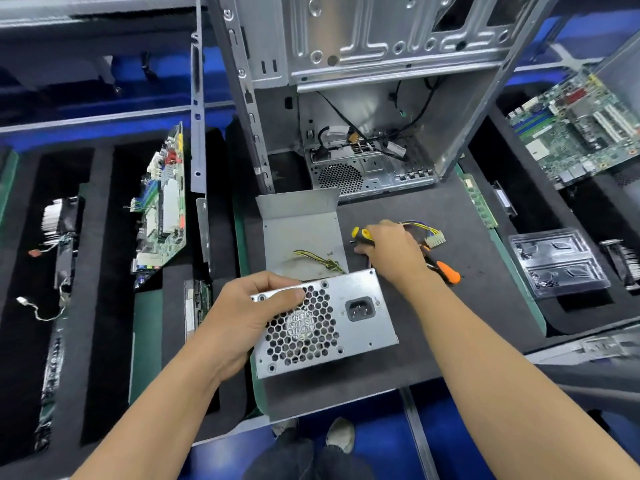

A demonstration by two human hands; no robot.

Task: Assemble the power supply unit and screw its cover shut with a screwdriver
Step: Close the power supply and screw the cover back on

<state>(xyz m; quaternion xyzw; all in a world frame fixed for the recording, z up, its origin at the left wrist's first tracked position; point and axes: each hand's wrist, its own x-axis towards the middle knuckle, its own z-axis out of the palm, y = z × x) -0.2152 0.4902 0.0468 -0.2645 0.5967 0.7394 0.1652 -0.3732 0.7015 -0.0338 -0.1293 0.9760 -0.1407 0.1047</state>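
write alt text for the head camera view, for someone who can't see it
A person's left hand grips the top edge of a metal power supply unit on a dark mat, while the right hand closes its fingers on a yellow-and-black screwdriver. The unit's bent cover lies open behind it, in front of an empty computer case.

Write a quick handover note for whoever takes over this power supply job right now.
Left hand grips the power supply unit at its top left corner, on the mat.
Right hand is closed on the yellow-and-black screwdriver, beside the cable bundle.
The cover lies open behind the unit, not fitted. An orange-handled tool lies by the right wrist.
Left to do: fit the cover and screw it shut.
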